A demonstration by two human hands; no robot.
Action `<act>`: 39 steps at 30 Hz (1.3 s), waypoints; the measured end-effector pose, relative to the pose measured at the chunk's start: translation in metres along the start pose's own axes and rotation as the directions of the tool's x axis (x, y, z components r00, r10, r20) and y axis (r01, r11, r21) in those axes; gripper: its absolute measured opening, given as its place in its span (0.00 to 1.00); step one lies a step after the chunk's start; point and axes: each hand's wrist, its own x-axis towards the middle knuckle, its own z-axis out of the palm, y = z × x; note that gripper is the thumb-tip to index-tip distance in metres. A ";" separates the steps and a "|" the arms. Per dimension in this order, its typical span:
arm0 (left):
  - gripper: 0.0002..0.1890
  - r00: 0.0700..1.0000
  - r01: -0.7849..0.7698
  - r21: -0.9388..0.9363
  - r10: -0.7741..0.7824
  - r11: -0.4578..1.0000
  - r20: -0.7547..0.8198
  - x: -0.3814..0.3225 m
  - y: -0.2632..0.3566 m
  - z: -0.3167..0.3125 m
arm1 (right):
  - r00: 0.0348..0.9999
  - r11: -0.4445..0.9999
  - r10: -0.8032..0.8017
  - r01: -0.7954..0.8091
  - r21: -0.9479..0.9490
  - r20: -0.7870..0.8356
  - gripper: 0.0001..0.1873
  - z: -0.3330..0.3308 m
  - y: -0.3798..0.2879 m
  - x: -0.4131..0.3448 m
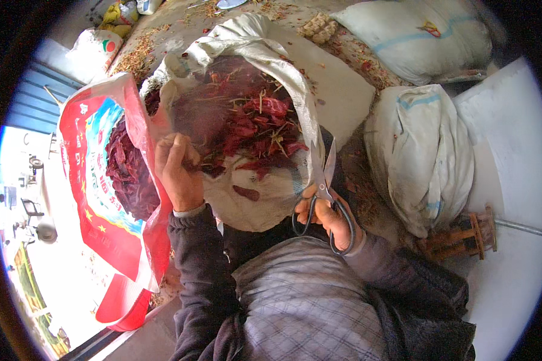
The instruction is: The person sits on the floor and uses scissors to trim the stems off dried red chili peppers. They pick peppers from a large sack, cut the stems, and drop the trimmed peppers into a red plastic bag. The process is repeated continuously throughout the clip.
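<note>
A white woven sack [309, 104] lies open before me, its rim rolled back. Dried red chilli peppers [257, 124] with pale stems fill its far part, and a single dark pod [245, 193] rests on the sack cloth nearer me. My right hand [329, 221] grips black-handled scissors [323, 180], blades pointing away from me and slightly apart. At the sack's left rim is my left hand [178, 169], fingers curled in; whether anything is pinched there is hidden. Close beside it stands a red printed bag [151, 243] holding dark red dried peppers [133, 173].
Tied white sacks [420, 153] stand to the right, near a small wooden stool [467, 239]. Another full sack [415, 38] lies at the back right. A red plastic bucket [124, 307] sits at lower left by the doorway. Stem scraps [140, 52] litter the floor.
</note>
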 end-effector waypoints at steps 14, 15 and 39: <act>0.05 0.779 0.550 -0.142 -0.444 0.823 0.442 -0.122 0.028 0.028 | 0.893 0.525 -0.332 0.442 -0.728 0.303 0.21 0.058 -0.023 0.034; 0.05 0.759 0.589 -0.150 -0.481 0.794 0.439 -0.124 0.025 0.027 | 0.889 0.548 -0.292 0.458 -0.700 0.354 0.21 0.053 -0.019 0.033; 0.16 0.790 0.328 0.135 -0.350 0.935 0.503 -0.145 -0.006 -0.002 | 0.549 -0.290 -0.408 0.679 -0.674 0.729 0.13 0.014 0.005 0.019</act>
